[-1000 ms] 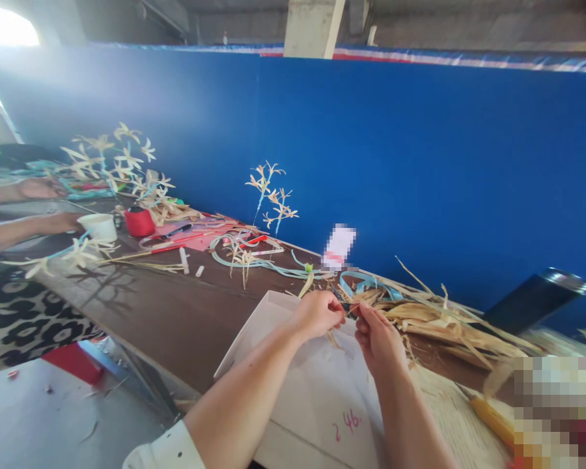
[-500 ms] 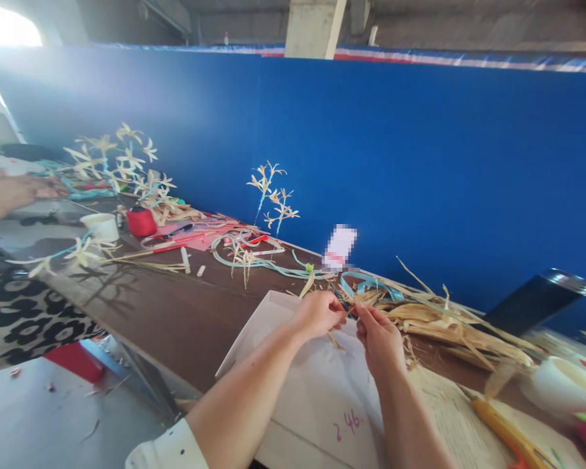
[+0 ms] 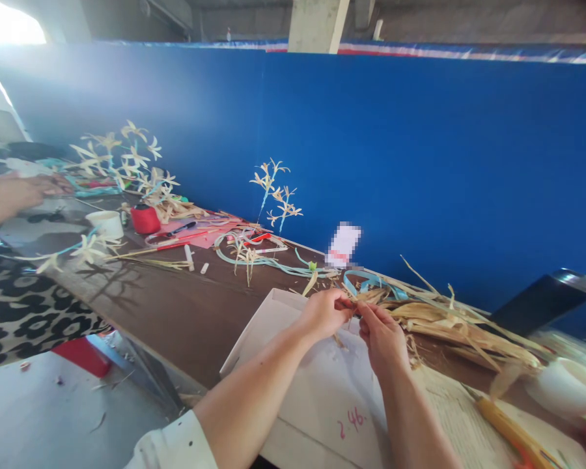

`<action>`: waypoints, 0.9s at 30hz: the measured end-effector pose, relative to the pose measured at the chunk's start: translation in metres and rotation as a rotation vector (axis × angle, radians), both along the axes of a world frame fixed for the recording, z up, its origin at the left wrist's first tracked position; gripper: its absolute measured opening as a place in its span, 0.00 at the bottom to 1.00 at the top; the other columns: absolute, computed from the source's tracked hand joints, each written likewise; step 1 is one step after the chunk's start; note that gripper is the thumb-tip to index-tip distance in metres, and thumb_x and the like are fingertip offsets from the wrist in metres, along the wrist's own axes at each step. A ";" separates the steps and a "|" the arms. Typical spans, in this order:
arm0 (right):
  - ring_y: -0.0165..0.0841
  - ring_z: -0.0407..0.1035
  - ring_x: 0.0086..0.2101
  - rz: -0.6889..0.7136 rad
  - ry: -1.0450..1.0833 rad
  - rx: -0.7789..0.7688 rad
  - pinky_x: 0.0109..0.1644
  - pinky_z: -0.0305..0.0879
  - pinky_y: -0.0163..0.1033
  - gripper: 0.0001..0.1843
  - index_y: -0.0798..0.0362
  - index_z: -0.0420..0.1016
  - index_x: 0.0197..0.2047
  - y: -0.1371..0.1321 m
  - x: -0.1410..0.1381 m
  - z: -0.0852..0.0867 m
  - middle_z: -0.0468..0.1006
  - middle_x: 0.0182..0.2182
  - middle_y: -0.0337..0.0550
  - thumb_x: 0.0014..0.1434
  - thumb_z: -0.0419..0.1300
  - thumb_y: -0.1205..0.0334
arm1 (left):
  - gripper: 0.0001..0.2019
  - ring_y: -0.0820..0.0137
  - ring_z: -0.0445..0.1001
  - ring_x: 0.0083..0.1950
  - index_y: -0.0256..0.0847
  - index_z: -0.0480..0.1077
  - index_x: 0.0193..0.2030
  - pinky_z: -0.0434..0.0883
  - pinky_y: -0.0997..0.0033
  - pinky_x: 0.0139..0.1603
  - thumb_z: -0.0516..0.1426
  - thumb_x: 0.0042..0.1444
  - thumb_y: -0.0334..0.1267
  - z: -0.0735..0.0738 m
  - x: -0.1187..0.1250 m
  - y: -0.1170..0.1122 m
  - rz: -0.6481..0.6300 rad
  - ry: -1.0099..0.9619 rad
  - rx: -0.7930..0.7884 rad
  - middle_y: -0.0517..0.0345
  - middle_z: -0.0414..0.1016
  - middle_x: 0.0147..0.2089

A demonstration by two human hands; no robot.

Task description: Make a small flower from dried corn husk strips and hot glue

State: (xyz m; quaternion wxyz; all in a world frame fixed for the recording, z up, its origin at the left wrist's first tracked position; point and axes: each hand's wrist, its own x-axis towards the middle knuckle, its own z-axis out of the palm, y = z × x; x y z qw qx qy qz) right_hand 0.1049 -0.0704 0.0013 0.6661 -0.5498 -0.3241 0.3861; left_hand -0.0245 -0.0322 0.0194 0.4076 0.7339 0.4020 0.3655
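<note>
My left hand [image 3: 326,312] and my right hand [image 3: 383,335] meet fingertip to fingertip above a white cardboard box [image 3: 297,384]. Both are closed in a pinch on a thin dried straw strip [image 3: 352,303] held between them. A short piece of the straw hangs below my left hand. Just behind my hands lies a pile of dried husk leaves [image 3: 449,322] with a light blue ribbon [image 3: 366,281] looped in it.
The brown table [image 3: 176,312] carries straw flowers [image 3: 276,192], a red thread spool [image 3: 145,219], a white cup [image 3: 106,223], pens and blue strips. Another person's hands [image 3: 14,194] work at the far left. A black cylinder [image 3: 542,299] and an orange tool [image 3: 512,433] lie right.
My hands stay pinched together on the straw and have barely shifted. The other person's hands at the far left moved back from the white cup.
</note>
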 end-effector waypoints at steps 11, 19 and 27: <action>0.19 0.50 0.17 -0.042 0.251 0.048 0.15 0.42 0.28 0.17 0.55 0.75 0.31 0.000 0.010 0.004 0.73 0.26 0.39 0.36 0.71 0.57 | 0.11 0.76 0.70 0.30 0.41 0.67 0.42 0.65 0.78 0.34 0.51 0.53 0.33 -0.002 -0.001 0.006 0.006 -0.066 0.008 0.62 0.75 0.31; 0.19 0.50 0.17 -0.082 0.298 0.095 0.14 0.43 0.26 0.16 0.54 0.73 0.29 0.001 0.013 0.004 0.72 0.26 0.37 0.37 0.71 0.58 | 0.09 0.73 0.70 0.36 0.39 0.72 0.36 0.67 0.75 0.41 0.51 0.52 0.32 0.005 -0.001 -0.003 -0.004 0.010 0.235 0.58 0.74 0.38; 0.18 0.49 0.17 -0.104 0.299 0.098 0.15 0.42 0.26 0.18 0.56 0.76 0.31 0.000 0.007 0.007 0.74 0.26 0.39 0.36 0.72 0.57 | 0.10 0.68 0.69 0.39 0.37 0.68 0.35 0.67 0.69 0.42 0.59 0.50 0.41 -0.001 0.003 -0.006 0.037 0.055 0.456 0.54 0.71 0.35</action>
